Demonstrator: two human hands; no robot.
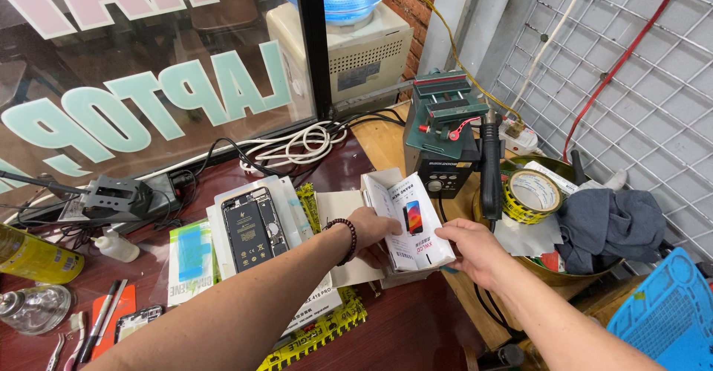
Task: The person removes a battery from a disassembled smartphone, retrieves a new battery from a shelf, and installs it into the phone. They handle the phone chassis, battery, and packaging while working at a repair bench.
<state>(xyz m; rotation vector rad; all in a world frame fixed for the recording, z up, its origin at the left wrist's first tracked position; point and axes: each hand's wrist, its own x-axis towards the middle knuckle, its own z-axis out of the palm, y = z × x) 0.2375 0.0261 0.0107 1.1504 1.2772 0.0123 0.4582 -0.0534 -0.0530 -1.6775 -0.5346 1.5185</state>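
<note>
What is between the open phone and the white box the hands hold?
In the head view, a pale envelope lies between the opened phone and the white box.

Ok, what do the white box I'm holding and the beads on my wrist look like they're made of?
The small white box, held between the left hand and right hand, looks like thin glossy printed cardboard: crisp folded edges, an open flap. The dark round-bead bracelet on the left wrist has a dull sheen, perhaps wood or stone; the picture cannot settle which.

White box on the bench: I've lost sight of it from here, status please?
Left hand and right hand both gripping the white box. Box tilted, above the table. Nothing in the way.
</note>
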